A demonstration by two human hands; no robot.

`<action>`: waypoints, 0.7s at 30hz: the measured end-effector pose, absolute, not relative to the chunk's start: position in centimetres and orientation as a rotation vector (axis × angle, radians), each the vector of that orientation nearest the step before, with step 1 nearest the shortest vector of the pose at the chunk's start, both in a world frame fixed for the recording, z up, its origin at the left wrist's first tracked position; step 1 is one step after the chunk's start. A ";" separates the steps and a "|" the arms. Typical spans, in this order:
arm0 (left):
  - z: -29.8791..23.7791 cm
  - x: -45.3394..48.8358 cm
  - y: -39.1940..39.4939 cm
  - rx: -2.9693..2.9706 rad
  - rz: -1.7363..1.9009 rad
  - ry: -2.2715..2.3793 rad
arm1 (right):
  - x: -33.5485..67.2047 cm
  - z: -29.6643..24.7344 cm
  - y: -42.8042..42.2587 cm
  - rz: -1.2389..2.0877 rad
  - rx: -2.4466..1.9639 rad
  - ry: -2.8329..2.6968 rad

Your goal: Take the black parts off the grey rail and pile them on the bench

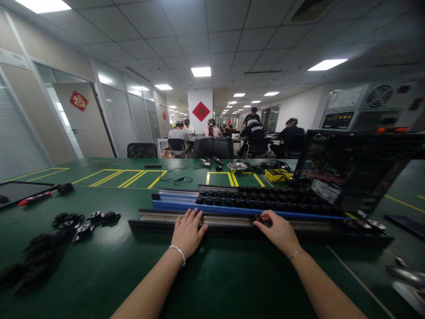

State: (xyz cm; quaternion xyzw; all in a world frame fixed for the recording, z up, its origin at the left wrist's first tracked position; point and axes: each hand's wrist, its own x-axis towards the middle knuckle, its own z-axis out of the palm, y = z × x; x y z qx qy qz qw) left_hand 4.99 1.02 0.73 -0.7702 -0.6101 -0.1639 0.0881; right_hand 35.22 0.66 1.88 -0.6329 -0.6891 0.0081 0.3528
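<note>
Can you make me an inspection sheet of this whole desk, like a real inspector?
Surface: green table marked with yellow lines.
Job's things: near black rail; blue rail behind it, beside rows of dark parts.
Clutter: loose dark pieces at left, metal bowl beyond the rails, computer case at right.
Hands: left hand rests on the near rail; right hand pinches a small dark part there.
Cables: thin dark cable lies loose beyond the rails.
Surroundings: people farther back; red diamond sign on a pillar.

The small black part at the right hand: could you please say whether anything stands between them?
Nothing visible does: the right hand touches the small black part at the front rail; the left hand is farther left.
</note>
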 end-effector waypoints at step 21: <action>0.7 5.0 1.0 -2.282 -0.482 -1.810 | 34.8 1.7 0.6 -0.071 -1.467 -1.998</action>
